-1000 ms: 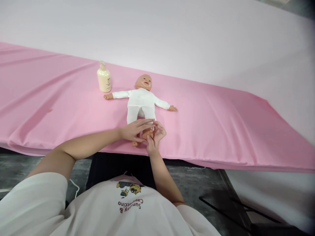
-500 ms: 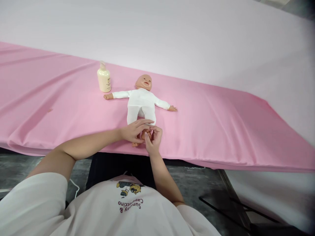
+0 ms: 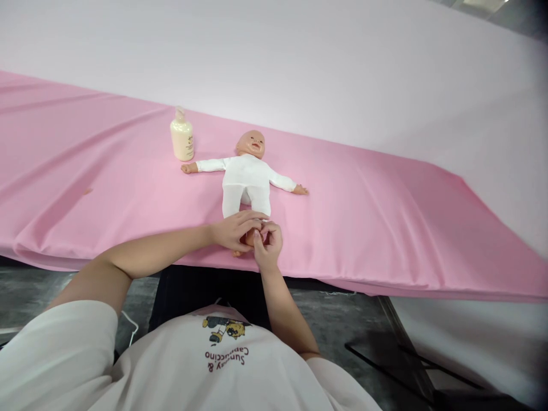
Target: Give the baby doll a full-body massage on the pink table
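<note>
A baby doll (image 3: 246, 177) in a white suit lies on its back, arms spread, its head away from me. At its near end, my left hand (image 3: 234, 229) is wrapped round the lower leg and foot on the right side. My right hand (image 3: 268, 242) pinches that same foot (image 3: 252, 236) between thumb and fingers. Much of this foot is hidden by both hands. The doll's other foot (image 3: 237, 253) pokes out below my left hand.
A cream pump bottle (image 3: 182, 140) stands upright near the doll's outstretched hand on the left. Pink cloth (image 3: 363, 217) with folds covers the table, whose near edge runs just below my hands. A white wall (image 3: 274, 63) rises behind.
Both hands stay at the doll's foot. My right thumb and fingers have shifted slightly over it, and the toes seen earlier are now more covered.
</note>
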`<move>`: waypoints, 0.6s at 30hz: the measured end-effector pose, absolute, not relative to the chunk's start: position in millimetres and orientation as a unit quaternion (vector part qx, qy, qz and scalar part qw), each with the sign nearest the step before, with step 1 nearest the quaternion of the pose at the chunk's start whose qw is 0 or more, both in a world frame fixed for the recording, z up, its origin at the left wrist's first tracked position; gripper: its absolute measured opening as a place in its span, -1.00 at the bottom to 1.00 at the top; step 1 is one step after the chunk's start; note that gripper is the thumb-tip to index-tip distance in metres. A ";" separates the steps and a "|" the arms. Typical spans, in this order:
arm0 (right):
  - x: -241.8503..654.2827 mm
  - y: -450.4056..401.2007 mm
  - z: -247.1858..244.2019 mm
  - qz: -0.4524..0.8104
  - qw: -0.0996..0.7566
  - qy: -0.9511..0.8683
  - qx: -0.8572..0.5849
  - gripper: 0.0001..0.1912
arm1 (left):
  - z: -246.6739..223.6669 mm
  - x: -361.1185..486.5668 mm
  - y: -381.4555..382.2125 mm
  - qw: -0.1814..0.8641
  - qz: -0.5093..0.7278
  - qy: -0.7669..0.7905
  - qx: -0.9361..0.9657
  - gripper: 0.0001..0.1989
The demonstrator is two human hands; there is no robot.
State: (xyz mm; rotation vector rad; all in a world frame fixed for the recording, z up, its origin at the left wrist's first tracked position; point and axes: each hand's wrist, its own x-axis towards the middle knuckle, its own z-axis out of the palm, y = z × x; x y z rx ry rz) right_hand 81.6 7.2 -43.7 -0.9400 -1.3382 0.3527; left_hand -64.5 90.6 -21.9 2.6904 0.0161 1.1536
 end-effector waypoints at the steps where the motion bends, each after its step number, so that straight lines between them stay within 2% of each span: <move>1: 81.8 7.0 -42.9 0.153 0.668 -0.596 -0.419 -0.80 | -21.9 -64.7 90.9 0.107 0.391 0.007 0.914 -0.54; 13: 86.1 7.8 -41.9 0.175 0.643 -0.635 -0.392 -0.81 | -18.0 -68.4 95.7 0.116 0.410 0.008 0.905 -0.56; 18: 84.6 6.7 -32.4 0.126 0.657 -0.648 -0.364 -0.75 | -15.3 -70.8 98.0 0.185 0.404 0.045 0.895 -0.55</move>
